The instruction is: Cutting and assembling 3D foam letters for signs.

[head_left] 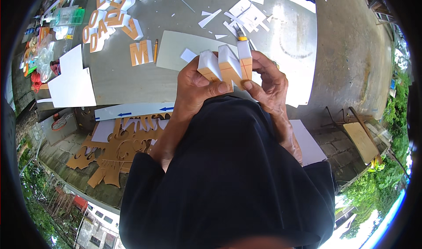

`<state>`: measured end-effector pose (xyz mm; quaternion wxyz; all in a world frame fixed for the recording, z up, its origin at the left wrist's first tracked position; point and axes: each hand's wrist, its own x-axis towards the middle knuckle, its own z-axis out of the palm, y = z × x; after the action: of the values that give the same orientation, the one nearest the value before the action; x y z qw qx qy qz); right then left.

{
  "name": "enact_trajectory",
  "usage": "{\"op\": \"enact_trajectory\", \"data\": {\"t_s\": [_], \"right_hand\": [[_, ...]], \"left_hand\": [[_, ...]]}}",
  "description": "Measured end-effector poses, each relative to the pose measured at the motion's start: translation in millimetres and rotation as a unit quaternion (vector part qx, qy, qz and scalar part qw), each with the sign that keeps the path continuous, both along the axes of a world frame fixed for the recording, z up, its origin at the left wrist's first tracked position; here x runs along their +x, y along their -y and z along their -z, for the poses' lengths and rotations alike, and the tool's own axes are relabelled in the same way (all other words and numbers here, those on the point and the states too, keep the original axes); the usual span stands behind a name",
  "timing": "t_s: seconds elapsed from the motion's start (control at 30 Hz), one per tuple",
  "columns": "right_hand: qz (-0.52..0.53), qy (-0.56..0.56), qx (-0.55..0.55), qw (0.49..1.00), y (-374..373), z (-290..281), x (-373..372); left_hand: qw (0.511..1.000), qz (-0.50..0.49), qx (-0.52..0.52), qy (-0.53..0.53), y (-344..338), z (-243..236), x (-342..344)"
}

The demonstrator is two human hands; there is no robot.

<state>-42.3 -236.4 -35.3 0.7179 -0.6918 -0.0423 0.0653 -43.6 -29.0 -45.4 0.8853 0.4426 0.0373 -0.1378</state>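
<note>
Between my two hands is a zigzag-shaped block letter (230,64) with tall white sides and a brown face, held over the near edge of the table. My left hand (193,84) grips its left end, the thumb pressed on the brown face. At the other end my right hand (270,82) pinches the letter, thumb low on the face and fingers behind. Just beyond it lies what looks like a yellow-and-black cutter (242,37), partly hidden. A pale rectangular sheet (169,46) lies under and left of the letter, with a small white piece (188,54) on it.
Several finished-looking block letters (112,18) stand at the far left, near a pencil (155,51). White paper scraps (248,16) lie at the back. White board (72,84) sits at the left edge; brown cut-out sheets (114,145) are below the table.
</note>
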Motion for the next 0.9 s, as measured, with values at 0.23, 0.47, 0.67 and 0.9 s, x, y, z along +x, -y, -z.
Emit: {"op": "enact_trajectory", "data": {"t_s": [0.23,0.47,0.67,0.9], "right_hand": [[-0.013,0.032,-0.057,0.998,4.2,1.4,1.2],[-0.024,0.093,-0.112,0.989,4.6,-1.7,2.3],[-0.018,0.079,-0.080,0.993,0.1,-0.6,2.4],[-0.022,0.083,-0.064,0.994,-0.4,4.3,2.6]], "left_hand": [[0.999,0.008,0.027,0.031,-5.2,7.3,2.3],[0.998,0.015,0.020,0.057,-7.0,9.7,2.9],[0.998,0.014,0.042,0.054,-8.9,11.4,3.1],[0.996,0.008,0.067,0.056,-9.4,8.1,0.3]]}}
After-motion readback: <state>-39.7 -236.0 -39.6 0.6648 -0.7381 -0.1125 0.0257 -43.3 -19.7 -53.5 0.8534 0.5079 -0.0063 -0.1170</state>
